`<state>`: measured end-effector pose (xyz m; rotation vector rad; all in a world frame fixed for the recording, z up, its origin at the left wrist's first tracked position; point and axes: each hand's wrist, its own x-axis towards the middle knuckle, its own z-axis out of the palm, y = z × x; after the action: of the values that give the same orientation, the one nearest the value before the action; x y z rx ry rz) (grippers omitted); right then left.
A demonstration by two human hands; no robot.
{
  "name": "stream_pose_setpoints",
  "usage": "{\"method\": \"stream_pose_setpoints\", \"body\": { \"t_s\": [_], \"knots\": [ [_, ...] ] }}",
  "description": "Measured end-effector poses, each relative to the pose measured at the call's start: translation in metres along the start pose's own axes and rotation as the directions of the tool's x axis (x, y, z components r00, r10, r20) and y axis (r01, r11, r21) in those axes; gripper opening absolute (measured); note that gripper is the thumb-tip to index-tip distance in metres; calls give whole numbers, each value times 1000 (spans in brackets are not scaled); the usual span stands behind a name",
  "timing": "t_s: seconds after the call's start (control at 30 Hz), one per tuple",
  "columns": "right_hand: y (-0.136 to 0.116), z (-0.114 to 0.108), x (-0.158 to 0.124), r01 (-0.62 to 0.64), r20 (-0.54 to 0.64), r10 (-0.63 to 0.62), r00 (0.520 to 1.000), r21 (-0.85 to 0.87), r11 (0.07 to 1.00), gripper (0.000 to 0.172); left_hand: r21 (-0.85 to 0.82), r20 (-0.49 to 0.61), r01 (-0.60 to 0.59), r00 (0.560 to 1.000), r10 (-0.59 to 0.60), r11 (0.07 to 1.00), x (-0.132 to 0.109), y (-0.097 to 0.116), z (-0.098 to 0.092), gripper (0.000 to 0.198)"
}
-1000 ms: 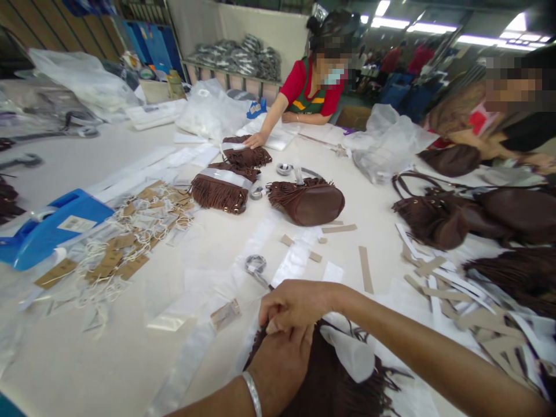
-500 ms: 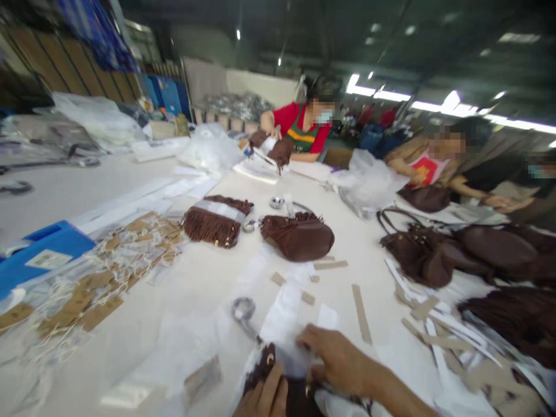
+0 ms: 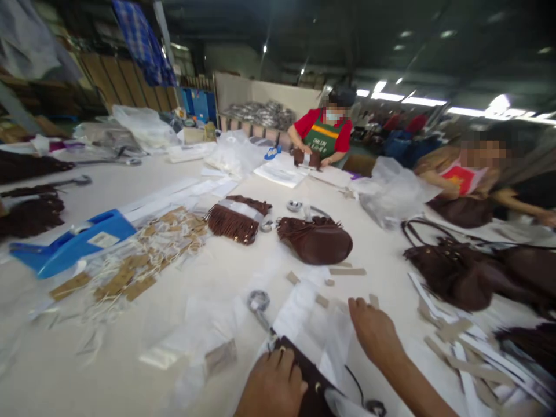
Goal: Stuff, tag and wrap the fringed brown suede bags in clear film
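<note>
A dark brown bag (image 3: 310,385) with gold-coloured eyelets lies in front of me at the bottom of the view, partly cut off. My left hand (image 3: 275,379) grips its upper left part, fingers curled over the edge. A grey wrapped strap end (image 3: 259,302) sticks out from the bag's far corner. To the right, my right hand (image 3: 371,327) is raised off the bag with its fingers pinched together. At its fingertips is the edge of a thin, translucent whitish sheet (image 3: 336,336), which hangs towards the bag. Blur makes the exact contact hard to see.
Two brown fringed bags, one wrapped (image 3: 237,219) and one rounded (image 3: 319,243), lie ahead. Brown tags with strings (image 3: 130,272) and a blue tape dispenser (image 3: 87,237) are left. More bags (image 3: 456,266) and paper strips (image 3: 460,341) lie right. Several co-workers sit or stand across the table.
My right hand has moved up and right, away from the bag, with the thin sheet stretching after it. My left hand now lies further over the bag. The view has turned left.
</note>
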<state>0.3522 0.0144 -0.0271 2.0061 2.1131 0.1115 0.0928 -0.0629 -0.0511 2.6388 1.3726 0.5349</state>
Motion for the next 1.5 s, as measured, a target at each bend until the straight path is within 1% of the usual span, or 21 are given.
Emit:
{"method": "stream_pose_setpoints", "body": {
  "t_s": [0.07, 0.13, 0.23, 0.3, 0.4, 0.47, 0.53, 0.6, 0.7, 0.8, 0.83, 0.9, 0.97, 1.03, 1.1, 1.17, 1.2, 1.3, 1.37, 1.43, 1.5],
  "knots": [
    [-14, -23, 12, 87, -46, -87, 995, -6, 996, 31, -24, 84, 23, 996, -21, 999, 7, 7, -5, 9],
    [-38, -44, 26, 232, -103, -217, 971, 166, 958, 27, -22, 132, 42, 991, -39, 999, 17, 10, -7, 7],
    [-85, -62, 51, 443, -178, -409, 895, 462, 769, 23, 33, 170, 55, 984, -60, 998, 26, 10, -1, 26],
    [-116, -63, 69, 477, -178, -460, 870, 541, 693, 27, 82, 205, 49, 977, -65, 995, 27, 7, 4, 39],
    [-154, -54, 93, 502, -77, -540, 838, 498, 707, 42, 114, 286, 15, 957, -47, 993, 25, 1, 7, 39],
    [-169, -47, 101, 547, 8, -612, 791, 440, 712, 39, 105, 332, -7, 943, -29, 994, 24, -2, 5, 37],
    [-175, -43, 102, 557, 59, -631, 774, 410, 722, 32, 91, 363, -4, 931, -29, 996, 25, -5, 0, 37],
    [-170, -43, 95, 515, 73, -587, 806, 399, 758, 28, 74, 377, 12, 925, -39, 997, 24, -7, -3, 38],
    [-147, -46, 76, 392, 25, -453, 891, 459, 797, 31, -2, 359, 25, 933, -22, 1000, 18, -9, -5, 36],
    [-111, -44, 52, 236, 41, -348, 937, 660, 714, 42, -109, 312, 28, 950, 7, 994, 9, -13, -3, 29],
    [-100, -41, 44, 172, 96, -348, 933, 730, 661, 47, -137, 302, 34, 953, 9, 990, 6, -15, -3, 27],
    [-79, -32, 28, 5, 238, -375, 896, 839, 544, 52, -177, 288, 50, 958, 3, 983, 2, -19, -1, 23],
    [-64, -23, 11, -176, 350, -401, 847, 895, 411, 45, -206, 281, 72, 960, -12, 976, 0, -22, 0, 21],
    [-54, -14, -3, -309, 400, -429, 810, 912, 268, 35, -229, 273, 81, 962, -15, 970, 0, -24, 1, 20],
    [-50, -7, -16, -377, 408, -471, 782, 912, 163, 34, -251, 261, 82, 965, -14, 965, -1, -25, 0, 20],
    [-49, -1, -24, -360, 388, -491, 780, 920, 155, 35, -276, 245, 84, 969, -14, 958, 0, -26, -1, 19],
    [-50, 2, -28, -315, 367, -472, 802, 930, 188, 34, -288, 234, 85, 972, -16, 954, 1, -26, -1, 19],
    [-54, 9, -34, -94, 233, -347, 908, 923, 374, 26, -328, 215, 76, 977, -4, 942, 2, -26, -3, 19],
    [-58, 9, -37, 46, 114, -307, 945, 882, 469, 25, -359, 220, 80, 975, 1, 930, 4, -28, -4, 18],
    [-59, 5, -40, 153, 38, -342, 939, 844, 514, 26, -390, 233, 96, 972, -3, 916, 5, -29, -6, 17],
    [-57, -2, -42, 217, 11, -391, 920, 816, 535, 25, -414, 243, 110, 970, -7, 903, 8, -28, -9, 17]
  ]
}}
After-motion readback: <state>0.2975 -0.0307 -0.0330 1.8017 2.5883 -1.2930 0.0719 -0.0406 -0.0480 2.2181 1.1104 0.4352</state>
